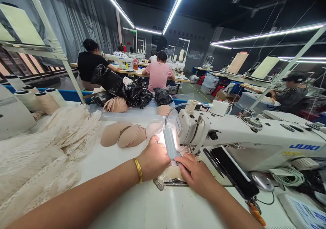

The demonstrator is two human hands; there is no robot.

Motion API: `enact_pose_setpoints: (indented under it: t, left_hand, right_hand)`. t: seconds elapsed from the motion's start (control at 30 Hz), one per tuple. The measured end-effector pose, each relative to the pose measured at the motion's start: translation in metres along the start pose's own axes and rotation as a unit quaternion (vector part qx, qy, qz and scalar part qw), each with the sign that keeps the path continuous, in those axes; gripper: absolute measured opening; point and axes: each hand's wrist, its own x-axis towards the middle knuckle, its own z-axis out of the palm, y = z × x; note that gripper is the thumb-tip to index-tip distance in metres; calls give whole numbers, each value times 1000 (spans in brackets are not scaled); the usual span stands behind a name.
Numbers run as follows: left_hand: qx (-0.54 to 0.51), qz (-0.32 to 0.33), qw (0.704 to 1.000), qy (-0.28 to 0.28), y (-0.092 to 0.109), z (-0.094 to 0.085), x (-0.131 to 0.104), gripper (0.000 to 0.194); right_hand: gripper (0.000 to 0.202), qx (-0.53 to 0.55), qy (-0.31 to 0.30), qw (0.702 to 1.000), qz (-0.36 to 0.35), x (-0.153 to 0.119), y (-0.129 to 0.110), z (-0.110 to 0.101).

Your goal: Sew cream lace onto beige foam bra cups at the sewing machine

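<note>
Under the head of a white sewing machine (226, 130), both hands work close together at the needle area, which a small lamp (169, 143) partly covers. My left hand (154, 157), with a gold bracelet at the wrist, is closed, its fingertips pressed on something too small to make out beside the lamp. My right hand (195, 171) lies just right of the lamp, fingers bent towards the metal plate; what they hold, if anything, is hidden. Beige oval pads (133, 135) lie in overlapping stacks left of the machine head. Cream lace fabric (51, 147) is heaped at the left.
A black phone (233, 171) and a mouse (262, 181) lie right of my right hand. Behind the pads are black plastic bags (139, 93) and another pad stack (115, 104). Thread cones (48, 100) stand at the left. Several people sit at machines beyond.
</note>
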Motion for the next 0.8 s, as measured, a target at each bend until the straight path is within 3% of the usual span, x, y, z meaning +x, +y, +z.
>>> enact_pose_setpoints:
  t: [0.1,0.27,0.37,0.53,0.6,0.7,0.8]
  left_hand:
    - [13,-27,1000,5,-9,-3,-1,16]
    - [63,-212,974,46,-40,-10,-13,29]
    - [47,-180,983,-9,-42,-9,-16,31]
    - [-45,-74,993,-86,-19,-9,-11,24]
    - [-95,-72,989,-87,-13,-13,-9,20]
    - [-158,-71,984,-43,-12,-18,-6,20]
    - [-160,-28,987,-12,-12,-16,-7,23]
  right_hand:
    - [24,-11,5,1000,-6,0,-1,-1]
    - [29,-12,0,1000,-1,-2,0,-2]
    - [29,-1,10,1000,-2,-2,1,-2]
    - [29,17,18,1000,-6,-1,1,-5]
    - [28,14,25,1000,-11,0,0,-6]
    - [28,14,32,999,-19,0,0,-6]
    - [28,13,33,999,-18,1,1,-6]
